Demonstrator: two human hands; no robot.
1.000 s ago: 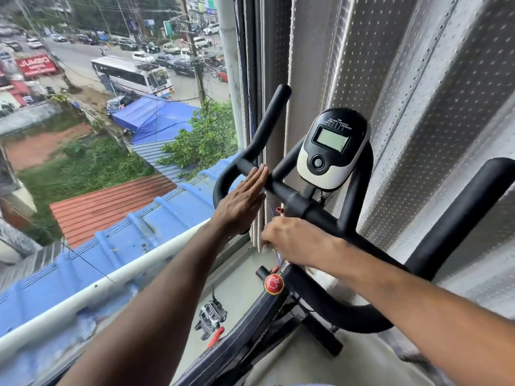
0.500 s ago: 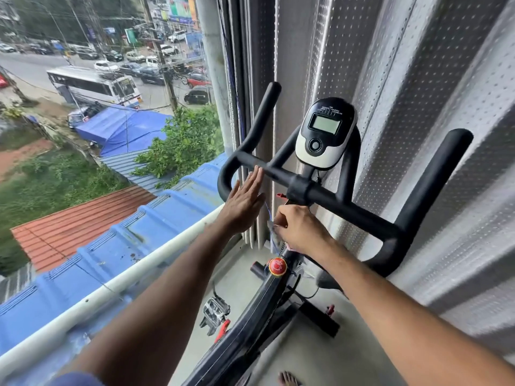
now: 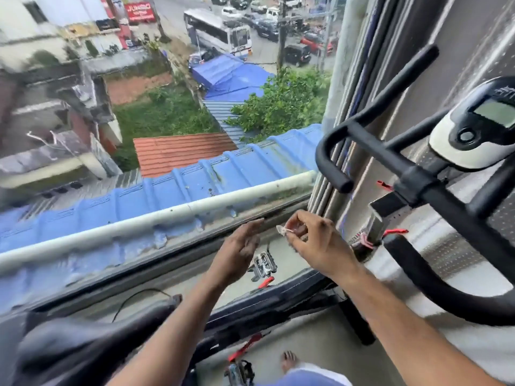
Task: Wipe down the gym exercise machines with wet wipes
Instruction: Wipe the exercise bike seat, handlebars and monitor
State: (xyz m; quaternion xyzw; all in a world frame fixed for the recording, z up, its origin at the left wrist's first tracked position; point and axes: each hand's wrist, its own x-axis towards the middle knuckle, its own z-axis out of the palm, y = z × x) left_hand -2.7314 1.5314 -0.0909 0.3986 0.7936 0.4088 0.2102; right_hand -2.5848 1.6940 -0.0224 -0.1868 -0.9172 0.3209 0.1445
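Left hand (image 3: 241,247) hovers with fingers extended; right hand (image 3: 312,240) has its fingers curled, pinching.

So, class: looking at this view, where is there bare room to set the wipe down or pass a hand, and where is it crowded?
Free: the grey floor between the bike frame and the bare foot. Also the open gap between the handlebar's left grip and the right hand. Crowded: around the pedal under both hands, and the stem beneath the console.
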